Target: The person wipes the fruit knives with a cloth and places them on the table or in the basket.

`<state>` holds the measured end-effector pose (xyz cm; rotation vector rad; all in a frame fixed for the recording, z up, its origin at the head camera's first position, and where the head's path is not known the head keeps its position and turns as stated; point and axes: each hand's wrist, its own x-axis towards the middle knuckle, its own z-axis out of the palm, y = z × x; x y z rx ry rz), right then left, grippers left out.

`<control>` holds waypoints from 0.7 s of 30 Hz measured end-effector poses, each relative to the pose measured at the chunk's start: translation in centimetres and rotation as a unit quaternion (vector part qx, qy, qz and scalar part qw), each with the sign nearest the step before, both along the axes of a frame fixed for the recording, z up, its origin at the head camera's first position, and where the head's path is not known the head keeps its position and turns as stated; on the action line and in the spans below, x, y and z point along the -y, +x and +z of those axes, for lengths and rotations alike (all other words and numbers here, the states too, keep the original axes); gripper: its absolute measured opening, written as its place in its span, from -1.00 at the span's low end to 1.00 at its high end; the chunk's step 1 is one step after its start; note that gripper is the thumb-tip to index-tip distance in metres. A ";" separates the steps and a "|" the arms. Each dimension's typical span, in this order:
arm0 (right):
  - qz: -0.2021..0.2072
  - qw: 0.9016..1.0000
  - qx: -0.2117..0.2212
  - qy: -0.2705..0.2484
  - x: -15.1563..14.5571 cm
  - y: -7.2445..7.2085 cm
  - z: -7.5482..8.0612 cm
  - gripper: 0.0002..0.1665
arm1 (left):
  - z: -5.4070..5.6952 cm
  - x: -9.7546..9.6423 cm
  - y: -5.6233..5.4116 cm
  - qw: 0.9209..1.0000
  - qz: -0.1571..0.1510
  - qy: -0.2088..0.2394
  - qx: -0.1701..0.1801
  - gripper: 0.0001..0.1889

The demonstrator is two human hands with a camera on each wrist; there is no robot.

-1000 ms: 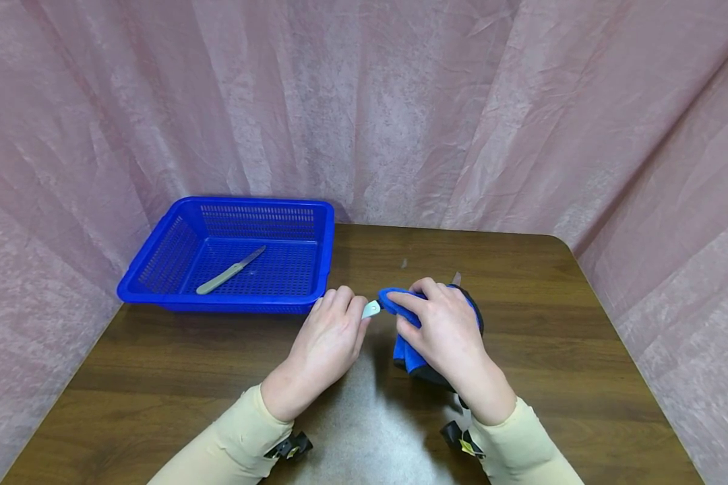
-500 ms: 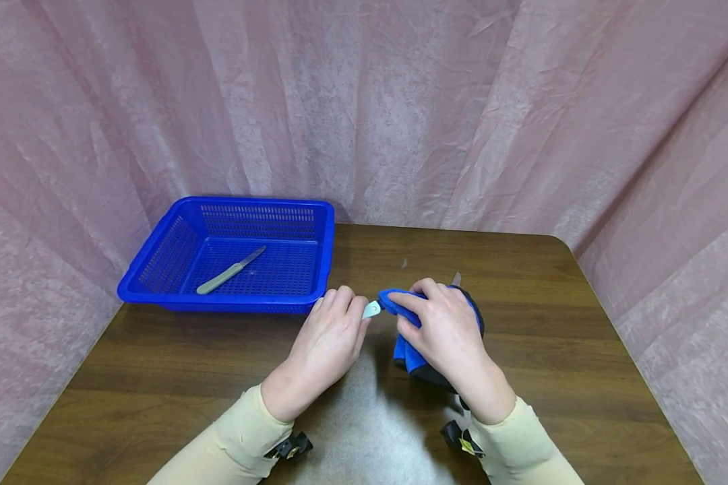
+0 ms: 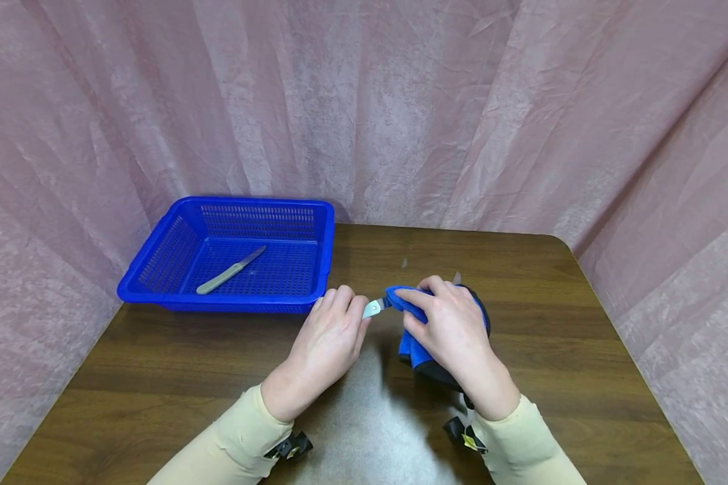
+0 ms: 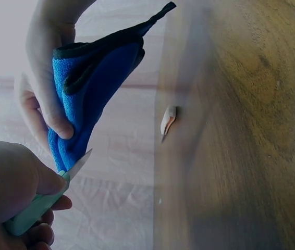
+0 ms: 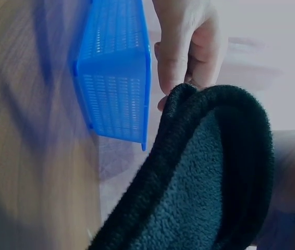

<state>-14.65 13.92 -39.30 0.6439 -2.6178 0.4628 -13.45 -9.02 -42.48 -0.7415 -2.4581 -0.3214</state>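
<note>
My left hand [image 3: 327, 337] grips the pale green handle of a small knife [image 4: 35, 211], its blade [image 4: 80, 165] pointing toward my right hand. Folded in my right hand [image 3: 451, 330] is a blue cloth [image 4: 87, 94] with black edging, pinched over the blade between fingers and thumb. A short stretch of bare blade shows between handle and cloth in the head view. From the right wrist, the cloth's black hem [image 5: 246, 104] fills the foreground and hides the knife. Both hands are above the wooden table, just right of the basket.
A blue plastic basket [image 3: 224, 298] stands at the back left, holding another pale-handled knife [image 3: 221, 277]. Beyond my right hand, a blade tip [image 3: 457, 277] shows; the left wrist view has a small pale-handled object [image 4: 168, 120] on the table. A pink curtain [image 3: 364, 114] hangs behind.
My right hand and the cloth have slid slightly to the right, uncovering more of the blade beside the handle. My left hand has stayed in place.
</note>
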 end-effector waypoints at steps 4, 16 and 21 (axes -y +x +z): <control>-0.007 1.000 0.005 0.002 -0.2 -0.1 0.0 -0.59 | 0.0 0.0 0.0 1.000 0.000 0.000 0.000 -0.84; -0.021 1.000 0.010 -0.004 -0.8 -0.5 0.1 -0.59 | 0.1 -0.1 0.1 1.000 0.000 0.005 -0.003 -0.83; -0.025 1.000 0.008 -0.009 -1.1 -0.6 0.1 -0.59 | 0.1 0.0 0.1 1.000 0.000 0.008 -0.003 -0.83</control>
